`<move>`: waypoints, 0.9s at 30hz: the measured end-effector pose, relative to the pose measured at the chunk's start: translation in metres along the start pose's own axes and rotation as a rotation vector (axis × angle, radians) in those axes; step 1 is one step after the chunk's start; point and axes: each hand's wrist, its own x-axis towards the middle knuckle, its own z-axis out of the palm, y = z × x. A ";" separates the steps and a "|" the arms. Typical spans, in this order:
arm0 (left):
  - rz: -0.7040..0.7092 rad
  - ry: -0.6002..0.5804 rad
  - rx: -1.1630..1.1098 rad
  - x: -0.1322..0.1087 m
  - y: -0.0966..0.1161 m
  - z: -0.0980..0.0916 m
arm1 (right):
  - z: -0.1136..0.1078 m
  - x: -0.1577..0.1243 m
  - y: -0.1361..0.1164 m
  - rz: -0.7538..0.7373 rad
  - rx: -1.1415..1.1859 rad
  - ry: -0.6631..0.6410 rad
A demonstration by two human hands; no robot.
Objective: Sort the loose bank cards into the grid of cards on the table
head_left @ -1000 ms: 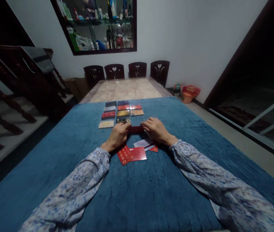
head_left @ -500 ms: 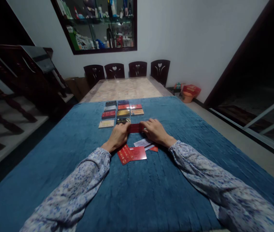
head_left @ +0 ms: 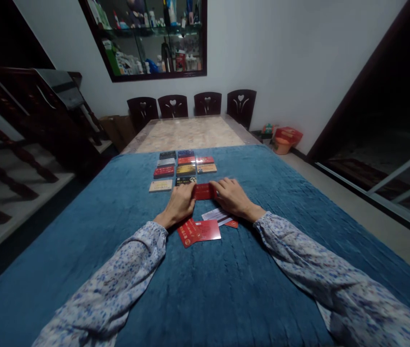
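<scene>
Red card, maybe several, spans left hand to right hand, long axis left-right; neither's nearer. Both pinch its ends. Loose red cards nearer the body, between the wrists; card stacks beyond left. Pale print on reds, no brand legible.

I grip a red card at opposite ends, left hand and right hand, over the blue cloth on the bench. Loose cards overlap on the near side; card stacks stand in columns just beyond; four chairs line the far end.
</scene>
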 end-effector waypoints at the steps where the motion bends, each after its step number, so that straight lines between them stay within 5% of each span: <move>1: 0.006 0.004 -0.003 0.000 0.000 0.000 | 0.000 0.000 0.000 0.002 0.000 0.002; 27: 0.033 -0.030 0.099 0.003 0.006 -0.020 | -0.007 0.005 0.004 -0.006 0.014 -0.024</move>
